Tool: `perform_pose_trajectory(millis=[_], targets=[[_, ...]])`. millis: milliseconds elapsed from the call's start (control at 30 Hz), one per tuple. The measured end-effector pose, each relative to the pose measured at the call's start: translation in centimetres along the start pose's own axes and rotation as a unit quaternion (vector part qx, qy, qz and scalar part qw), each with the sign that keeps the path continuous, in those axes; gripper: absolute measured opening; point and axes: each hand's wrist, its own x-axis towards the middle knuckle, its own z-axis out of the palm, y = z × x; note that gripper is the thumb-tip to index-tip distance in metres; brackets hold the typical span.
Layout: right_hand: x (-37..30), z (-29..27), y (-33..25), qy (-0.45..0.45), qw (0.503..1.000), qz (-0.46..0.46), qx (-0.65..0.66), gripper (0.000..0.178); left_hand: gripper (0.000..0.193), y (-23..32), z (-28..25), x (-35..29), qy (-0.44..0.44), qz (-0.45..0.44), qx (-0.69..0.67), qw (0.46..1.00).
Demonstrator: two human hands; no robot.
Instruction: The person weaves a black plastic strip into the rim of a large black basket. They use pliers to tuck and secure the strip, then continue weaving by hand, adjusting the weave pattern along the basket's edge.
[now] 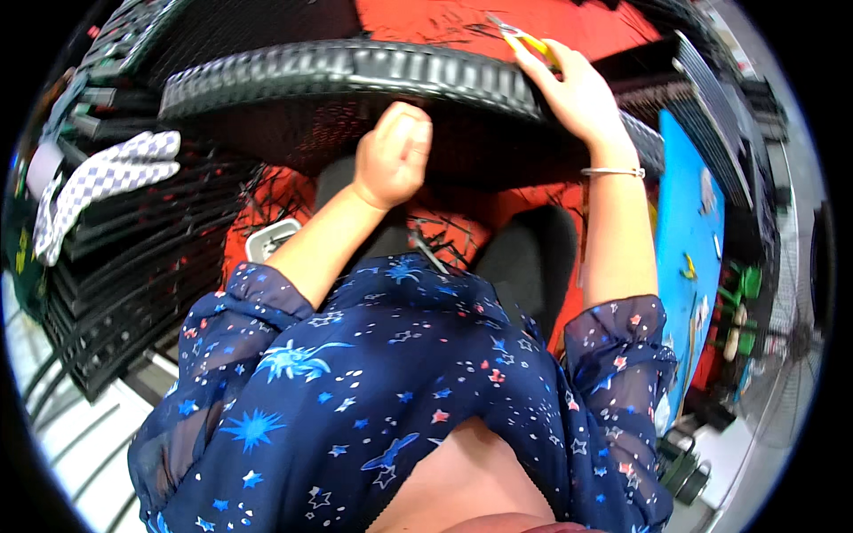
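While the person leans over the work, the left hand [394, 153] sits nearer the body, fingers curled into a loose fist pressed against the underside of the black ribbed rim [355, 71]. That rim runs left to right just beyond both hands, over the red tabletop [569, 22]. Farther out, the right hand [573, 93] rests on the rim's right stretch, gripping yellow-handled cutters [524, 40] pointing up-left.
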Motion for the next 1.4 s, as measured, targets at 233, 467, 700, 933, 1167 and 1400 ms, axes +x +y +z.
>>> perform_pose_trajectory(millis=[233,467,700,933,1167,1400], targets=[[-2.3,-0.8,6.0,0.002,1.000,0.021,0.009,0.073,0.020,-6.1,-1.7,-1.1,0.031,0.084,0.058,0.994],[-6.1,0.5,6.4,0.087,0.995,0.051,0.027,0.078,0.022,-9.0,-3.5,0.3,-0.017,0.086,0.082,0.993],[-7.1,-1.8,4.7,0.188,0.969,-0.008,0.160,0.059,0.025,-12.2,-7.0,0.8,0.011,0.015,0.121,0.992],[-24.1,-7.8,26.4,0.278,0.932,0.231,-0.021,0.042,0.015,-6.7,-4.2,2.7,0.049,0.098,0.133,0.985],[-41.1,-8.1,38.7,0.067,0.752,0.544,-0.366,0.087,0.011,-5.2,-6.1,1.2,0.055,0.040,0.075,0.995],[-43.5,-5.3,39.6,-0.007,0.667,0.622,-0.410,0.086,0.011,-4.8,-6.2,1.1,0.034,0.049,0.067,0.996]])
